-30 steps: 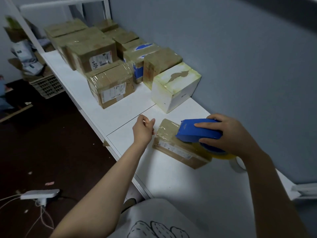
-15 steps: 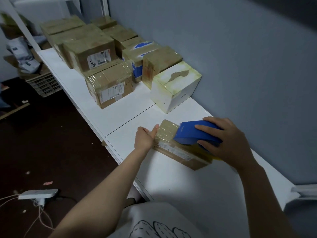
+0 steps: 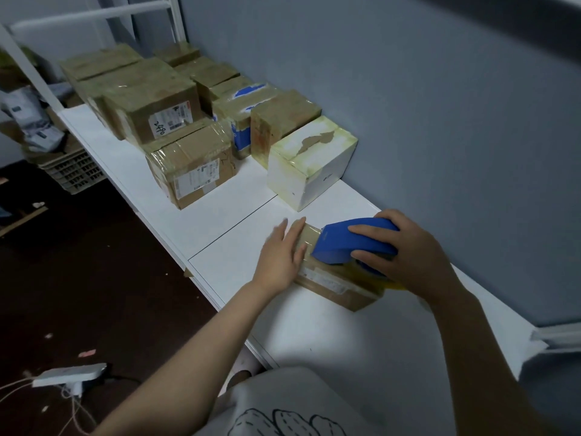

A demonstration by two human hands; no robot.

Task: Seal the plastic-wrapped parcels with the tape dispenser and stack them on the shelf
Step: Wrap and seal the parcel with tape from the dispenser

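Since the parcel point(image 3: 334, 283) is a small flat carton under slick plastic wrap, I judge it light, fairly stiff and prone to skid on the white shelf point(image 3: 226, 221). Best hold: press down on top or pinch the long edges. It lies at 5 o'clock from the white box point(image 3: 311, 162). My left hand point(image 3: 279, 254) lies flat, fingers straight, on its 9 o'clock end. My right hand point(image 3: 415, 256) curls round the blue tape dispenser point(image 3: 345, 237), nose down on the parcel's top.
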